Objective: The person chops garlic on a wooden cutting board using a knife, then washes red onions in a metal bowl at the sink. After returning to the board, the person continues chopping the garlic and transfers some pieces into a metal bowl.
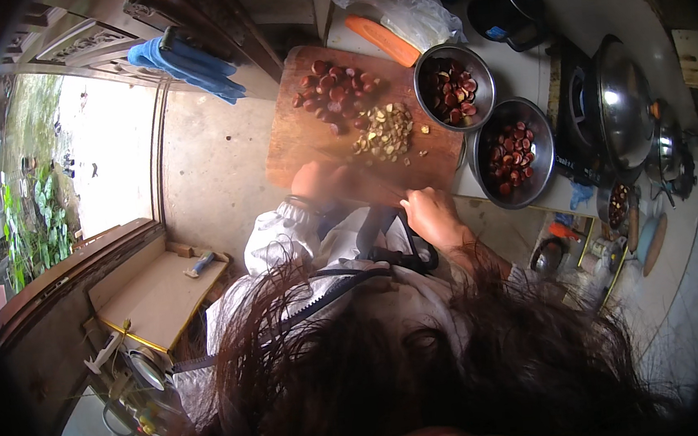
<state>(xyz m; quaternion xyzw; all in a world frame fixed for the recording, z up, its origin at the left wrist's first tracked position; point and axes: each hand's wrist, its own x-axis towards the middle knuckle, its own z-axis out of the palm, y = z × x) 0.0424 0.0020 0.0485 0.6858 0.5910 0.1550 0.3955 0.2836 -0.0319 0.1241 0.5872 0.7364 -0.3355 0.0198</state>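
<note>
My right hand (431, 211) is closed around the handle end of a knife (384, 192) at the near edge of a wooden cutting board (303, 138). The blade points left and is blurred. My left hand (318, 180), also blurred, rests at the board's near left part beside the blade; its fingers are unclear, and whether it holds anything cannot be told. Farther up the board lie a heap of glossy reddish-brown round food pieces (336, 90) and a heap of pale yellow chopped pieces (388, 130). Two metal bowls (483, 66) (545, 169) hold reddish-brown pieces.
Beyond the board are a long orange carrot-like piece (381, 38) and a clear plastic bag (413, 13). To the right stand a black mug-shaped pot (502, 12) and a lidded pan (626, 110) on a stove. A blue cloth (186, 68) hangs at the upper left.
</note>
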